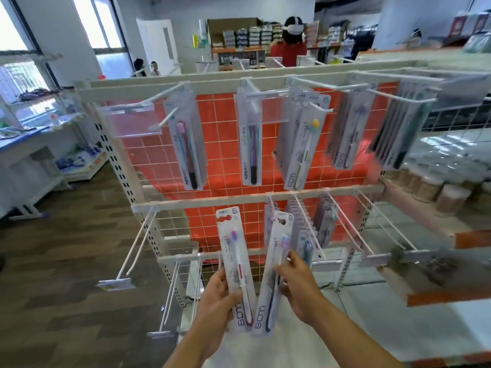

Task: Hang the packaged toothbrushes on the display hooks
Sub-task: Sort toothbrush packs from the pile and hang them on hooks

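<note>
Risks first. The dark-brush pack is tilted, w/ its top hole up by the hook near the centre of the rack's middle rail. Can't tell if the hole is on the wire yet. If it goes in crooked, the card edge prob catches the wire or bumps the hung packs behind it and sets them swinging.

The grip is low-to-mid on the card, so the top can flex and wander off the hook tip. The two held packs cross at their bottom ends; lifting one could drag or snag the other. The red-brush pack is pinched near its lower half only, so a loose thumb means it drops to the floor.

The empty hook at the rail's left end slopes down and has a tag holder at its tip. A pack has to clear that first, and it's an easy spot to jam.

Hands:
- The left hand is closed round the red-brush pack, thumb on the front and fingers behind, holding it about upright in front of the rack's lower centre.
- The right hand grips the dark-brush pack's right edge, w/ fingers curled over the front at mid-height.
</note>
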Demonstrator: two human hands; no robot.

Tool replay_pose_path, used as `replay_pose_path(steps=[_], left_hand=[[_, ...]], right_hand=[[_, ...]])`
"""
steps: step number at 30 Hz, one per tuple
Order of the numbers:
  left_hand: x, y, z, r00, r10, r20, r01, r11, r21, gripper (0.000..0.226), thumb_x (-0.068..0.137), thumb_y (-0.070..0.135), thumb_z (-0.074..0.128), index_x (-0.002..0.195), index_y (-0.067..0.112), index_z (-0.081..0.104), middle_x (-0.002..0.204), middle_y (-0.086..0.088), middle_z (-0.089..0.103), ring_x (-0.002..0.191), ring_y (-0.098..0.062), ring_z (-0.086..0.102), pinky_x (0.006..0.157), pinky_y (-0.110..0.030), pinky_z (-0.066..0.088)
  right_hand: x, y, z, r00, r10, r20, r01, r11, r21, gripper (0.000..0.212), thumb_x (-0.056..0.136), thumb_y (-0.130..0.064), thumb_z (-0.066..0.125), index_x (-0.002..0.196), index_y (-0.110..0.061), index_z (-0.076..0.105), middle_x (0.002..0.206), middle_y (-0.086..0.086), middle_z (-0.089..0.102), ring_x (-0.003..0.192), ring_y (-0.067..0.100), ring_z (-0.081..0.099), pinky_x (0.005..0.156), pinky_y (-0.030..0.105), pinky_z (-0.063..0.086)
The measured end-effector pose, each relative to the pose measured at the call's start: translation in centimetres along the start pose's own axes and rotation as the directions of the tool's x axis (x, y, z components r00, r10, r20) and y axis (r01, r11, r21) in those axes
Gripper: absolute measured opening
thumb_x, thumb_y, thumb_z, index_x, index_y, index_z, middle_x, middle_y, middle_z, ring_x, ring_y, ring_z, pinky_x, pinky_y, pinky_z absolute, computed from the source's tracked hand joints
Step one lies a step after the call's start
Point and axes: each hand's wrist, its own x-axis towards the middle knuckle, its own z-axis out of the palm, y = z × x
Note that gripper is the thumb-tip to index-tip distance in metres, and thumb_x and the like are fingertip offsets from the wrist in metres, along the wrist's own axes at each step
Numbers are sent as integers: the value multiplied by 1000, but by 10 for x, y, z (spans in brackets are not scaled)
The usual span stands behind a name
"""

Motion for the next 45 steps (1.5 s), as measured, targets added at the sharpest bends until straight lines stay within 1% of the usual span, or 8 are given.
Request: replay_pose_path(steps=[3, 8, 14, 23, 31, 34, 41, 45], left_hand=[[1, 12, 12, 999, 33, 21, -33, 999, 37, 37, 91, -9, 51, 123, 11, 54, 107, -13, 72, 99, -32, 70, 77, -43, 58], [11, 31, 25, 997, 74, 5, -74, 996, 58, 32, 93, -6, 51, 121, 10, 55, 107, -12, 73, 99, -30, 70, 80, -44, 58], [19, 41, 35, 997, 77, 33, -80, 991, 110, 29, 94, 1, 54, 119, 16, 58, 106, -8, 74, 96, -28, 71, 73, -39, 57], [34, 35, 81, 991, 50, 125, -81, 964, 252, 33, 87, 7, 67, 117, 18, 58, 104, -4, 74, 97, -24, 71, 86, -49, 57], [48, 37, 156, 987, 33, 158, -72, 965, 251, 20, 101, 20, 46, 114, 20, 61, 100, -5, 75, 89, -23, 73, 72, -38, 59], [59, 38, 185, 978, 108, 177, -160, 936, 315, 23, 99, 20, 50, 119, 17, 62, 102, -3, 75, 94, -22, 72, 85, -45, 58], [76, 54, 244, 940, 259, 222, -326, 870, 369, 16, 98, 18, 52, 109, 20, 64, 99, 2, 75, 89, -8, 71, 69, -20, 57], [87, 68, 268, 892, 360, 272, -446, 799, 403, 17, 97, 14, 55, 107, 21, 66, 100, 3, 74, 94, -9, 70, 80, -24, 57]], right_hand=[[1, -10, 1, 999, -30, 30, 31, 998, -48, 30, 95, -2, 52, 112, -27, 56, 103, 0, 70, 91, 16, 68, 63, 26, 54], [4, -25, 3, 995, -68, 72, 75, 993, -96, 29, 94, -2, 55, 110, -25, 61, 98, -5, 74, 88, 10, 71, 62, 21, 54], [1, -39, -4, 988, -127, 84, 134, 987, -89, 32, 89, 3, 59, 111, -20, 63, 96, -2, 75, 88, 14, 72, 71, 30, 58], [-5, -48, -48, 987, -157, -30, 154, 984, -84, 31, 88, 1, 60, 109, -21, 65, 95, -3, 75, 88, 12, 71, 68, 25, 56], [0, -70, -116, 979, -186, -85, 183, 982, -44, 27, 88, 3, 59, 106, -16, 66, 95, 2, 75, 89, 19, 72, 73, 32, 57], [5, -83, -144, 973, -205, -105, 202, 979, -37, 27, 89, 2, 59, 107, -16, 66, 98, 4, 75, 91, 23, 71, 72, 33, 55], [14, -117, -194, 938, -299, -175, 310, 950, 34, 21, 92, 0, 56, 104, -14, 66, 98, 7, 75, 89, 24, 72, 76, 39, 57], [23, -130, -210, 925, -310, -220, 341, 932, 120, 21, 91, 0, 55, 106, -12, 64, 97, 9, 74, 94, 29, 71, 84, 45, 57]])
